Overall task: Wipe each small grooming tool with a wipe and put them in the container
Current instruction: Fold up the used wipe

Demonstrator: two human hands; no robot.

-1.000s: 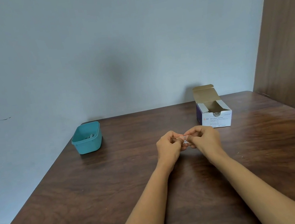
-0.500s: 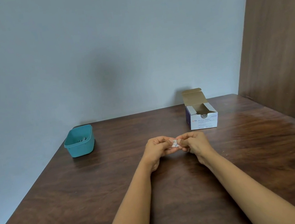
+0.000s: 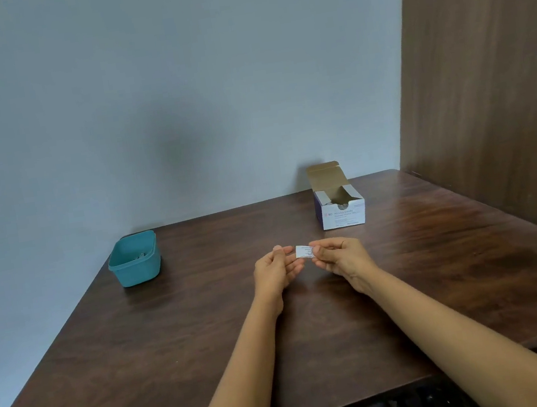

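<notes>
A small white wipe packet (image 3: 304,251) with printed text is pinched between my left hand (image 3: 276,269) and my right hand (image 3: 338,257), above the middle of the dark wooden table (image 3: 175,337). Each hand grips one end of the packet with thumb and fingers. A teal plastic container (image 3: 134,259) stands at the table's far left with small metal tools lying in its bottom. An open white and purple box of alcohol swabs (image 3: 340,205) stands at the far right of the hands, its flap up.
A pale blue wall runs behind the table. A brown wood panel (image 3: 492,85) rises along the right side. The table's near edge cuts in at the lower right, with dark floor and a bit of clothing below it.
The hands have drawn a little apart, so the white packet shows flat between them instead of being bunched up. The view has shifted slightly rightward.
</notes>
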